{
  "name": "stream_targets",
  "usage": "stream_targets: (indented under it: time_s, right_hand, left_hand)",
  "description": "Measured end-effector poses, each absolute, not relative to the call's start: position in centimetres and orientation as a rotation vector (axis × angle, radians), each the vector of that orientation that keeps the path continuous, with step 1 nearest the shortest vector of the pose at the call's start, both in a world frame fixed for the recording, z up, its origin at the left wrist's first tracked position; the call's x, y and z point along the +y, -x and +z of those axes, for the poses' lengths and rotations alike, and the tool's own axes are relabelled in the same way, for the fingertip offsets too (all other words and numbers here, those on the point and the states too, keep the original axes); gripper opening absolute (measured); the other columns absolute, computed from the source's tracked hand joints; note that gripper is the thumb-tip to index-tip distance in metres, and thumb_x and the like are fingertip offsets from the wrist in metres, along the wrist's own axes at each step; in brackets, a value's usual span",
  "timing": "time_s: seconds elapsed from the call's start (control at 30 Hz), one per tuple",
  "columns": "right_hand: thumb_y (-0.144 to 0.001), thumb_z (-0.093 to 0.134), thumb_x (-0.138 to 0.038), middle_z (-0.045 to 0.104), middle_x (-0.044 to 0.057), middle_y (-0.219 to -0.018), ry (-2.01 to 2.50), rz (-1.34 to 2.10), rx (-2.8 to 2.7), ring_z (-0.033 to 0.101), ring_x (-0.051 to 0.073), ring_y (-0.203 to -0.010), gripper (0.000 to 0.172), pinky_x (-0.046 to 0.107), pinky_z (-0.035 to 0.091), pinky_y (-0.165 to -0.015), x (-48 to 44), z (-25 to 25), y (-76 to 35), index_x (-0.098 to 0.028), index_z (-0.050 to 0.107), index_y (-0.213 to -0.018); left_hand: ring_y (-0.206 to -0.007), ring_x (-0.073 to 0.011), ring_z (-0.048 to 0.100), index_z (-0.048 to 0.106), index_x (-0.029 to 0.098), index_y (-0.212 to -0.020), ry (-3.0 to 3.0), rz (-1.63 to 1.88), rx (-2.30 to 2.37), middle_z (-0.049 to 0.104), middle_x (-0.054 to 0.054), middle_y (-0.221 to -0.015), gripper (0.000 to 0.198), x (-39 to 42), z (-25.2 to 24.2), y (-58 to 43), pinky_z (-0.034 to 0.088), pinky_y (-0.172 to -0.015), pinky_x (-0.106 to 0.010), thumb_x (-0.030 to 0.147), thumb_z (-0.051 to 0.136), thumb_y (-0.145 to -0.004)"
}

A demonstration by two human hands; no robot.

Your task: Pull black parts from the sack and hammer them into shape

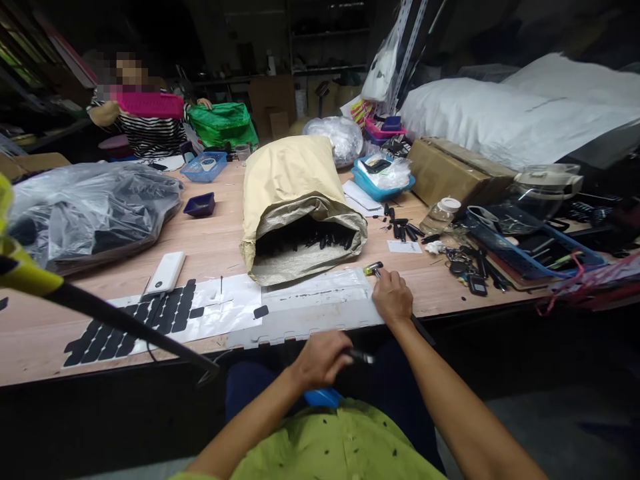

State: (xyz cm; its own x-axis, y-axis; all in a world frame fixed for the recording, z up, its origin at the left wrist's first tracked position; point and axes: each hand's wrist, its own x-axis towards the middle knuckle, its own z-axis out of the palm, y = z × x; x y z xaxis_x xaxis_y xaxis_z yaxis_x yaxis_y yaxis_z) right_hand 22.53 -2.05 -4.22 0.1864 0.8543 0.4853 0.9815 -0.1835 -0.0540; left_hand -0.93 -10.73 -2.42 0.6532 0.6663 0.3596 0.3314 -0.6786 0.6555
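My left hand is closed around a short black piece with a lighter end, just off the table's front edge above my lap; motion blur hides its exact kind. At the table edge, my right hand grips a small hammer with a metal and yellow-green head and a black handle. That hammer head is by the right end of a pale plastic sheet. Beyond it lies a cream woven sack, its mouth facing me and several black pieces inside.
Loose black pieces and a glass jar lie right of the sack. A blue tray holds clutter. Black adhesive pads and a white power bank lie left. A yellow-black bar crosses the left foreground. Another person sits across.
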Motion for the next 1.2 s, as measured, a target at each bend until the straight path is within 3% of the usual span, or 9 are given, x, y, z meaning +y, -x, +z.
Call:
stream_targets:
  time_s: [0.13, 0.23, 0.33, 0.47, 0.6, 0.73, 0.93, 1.07, 1.2]
  right_hand:
    - [-0.089, 0.05, -0.018, 0.057, 0.009, -0.088, 2.12, -0.495, -1.739, 0.05, 0.02, -0.081, 0.026, 0.029, 0.031, -0.063, -2.0, -4.3, -22.5, -0.016, 0.065, -0.111]
    - [-0.089, 0.05, -0.017, 0.056, 0.008, -0.086, 2.122, -0.51, -1.73, 0.05, 0.02, -0.08, 0.026, 0.029, 0.03, -0.063, -2.0, -4.3, -22.5, -0.016, 0.066, -0.109]
    - [-0.088, 0.05, -0.017, 0.056, 0.008, -0.085, 2.118, -0.525, -1.717, 0.05, 0.02, -0.078, 0.025, 0.029, 0.03, -0.062, -1.9, -4.3, -22.4, -0.016, 0.066, -0.107]
    - [-0.086, 0.051, -0.016, 0.055, 0.008, -0.084, 2.097, -0.535, -1.709, 0.049, 0.02, -0.079, 0.026, 0.029, 0.031, -0.063, -1.8, -4.5, -22.5, -0.017, 0.065, -0.108]
    - [-0.087, 0.048, -0.016, 0.056, 0.009, -0.085, 2.09, -0.519, -1.716, 0.05, 0.021, -0.079, 0.028, 0.03, 0.032, -0.063, -2.0, -4.5, -22.5, -0.017, 0.066, -0.109]
    - [-0.088, 0.049, -0.017, 0.056, 0.009, -0.085, 2.085, -0.464, -1.729, 0.05, 0.021, -0.079, 0.028, 0.03, 0.033, -0.063, -2.2, -4.3, -22.5, -0.017, 0.065, -0.111]
    - [-0.089, 0.047, -0.016, 0.056, 0.009, -0.085, 2.097, -0.455, -1.734, 0.05, 0.021, -0.078, 0.028, 0.03, 0.033, -0.064, -2.4, -4.1, -22.1, -0.017, 0.065, -0.11]
    - [-0.09, 0.046, -0.015, 0.057, 0.008, -0.087, 2.11, -0.456, -1.725, 0.05, 0.02, -0.078, 0.029, 0.03, 0.033, -0.065, -2.4, -4.1, -21.7, -0.017, 0.065, -0.111]
    - [-0.09, 0.047, -0.016, 0.056, 0.008, -0.087, 2.127, -0.415, -1.726, 0.05, 0.021, -0.08, 0.028, 0.03, 0.033, -0.065, -2.4, -3.8, -21.5, -0.017, 0.064, -0.111]
  left_hand:
    - [-0.086, -0.0191, 0.066, 0.062, 0.02, -0.11, -2.2, 0.478, 1.105, 0.069, -0.008, -0.093, 0.029, -15.5, -6.6, 1.9, 0.052, -0.079, -0.029, 0.037, 0.04, -0.101]
    - [-0.099, -0.0224, 0.069, 0.064, 0.022, -0.116, -1.871, 0.079, 1.558, 0.072, -0.01, -0.101, 0.03, -15.0, -8.6, 2.2, 0.052, -0.087, -0.032, 0.032, 0.042, -0.099]
    - [-0.114, -0.0243, 0.066, 0.062, 0.025, -0.126, -1.689, -0.098, 1.673, 0.071, -0.01, -0.117, 0.034, -13.8, -8.6, 2.4, 0.05, -0.096, -0.034, 0.027, 0.045, -0.097]
    - [-0.105, -0.0222, 0.067, 0.063, 0.025, -0.126, -1.878, 0.07, 1.531, 0.071, -0.009, -0.111, 0.036, -14.3, -6.8, 2.1, 0.052, -0.093, -0.032, 0.028, 0.051, -0.093]
    - [-0.079, -0.0175, 0.065, 0.069, 0.023, -0.106, -2.202, 0.684, 1.175, 0.068, -0.007, -0.086, 0.026, -13.0, -3.5, 0.4, 0.054, -0.073, -0.028, 0.032, 0.047, -0.095]
    - [-0.073, -0.0161, 0.061, 0.069, 0.02, -0.091, -2.014, 1.076, 1.443, 0.066, -0.006, -0.081, 0.023, -4.8, 0.0, -0.9, 0.052, -0.07, -0.029, 0.025, 0.046, -0.093]
    - [-0.093, -0.0254, 0.066, 0.068, 0.015, -0.092, -1.511, 0.969, 2.16, 0.067, -0.014, -0.098, 0.015, 8.1, 2.3, 0.1, 0.051, -0.084, -0.036, 0.024, 0.059, -0.085]
    - [-0.099, -0.0326, 0.067, 0.067, 0.015, -0.097, -1.362, 0.75, 2.31, 0.069, -0.019, -0.102, 0.018, 10.5, 2.7, 0.2, 0.05, -0.084, -0.041, 0.029, 0.063, -0.085]
    - [-0.098, -0.0309, 0.067, 0.065, 0.017, -0.099, -1.334, 0.702, 2.305, 0.07, -0.017, -0.101, 0.014, 10.2, 3.4, 0.3, 0.049, -0.082, -0.039, 0.022, 0.061, -0.087]
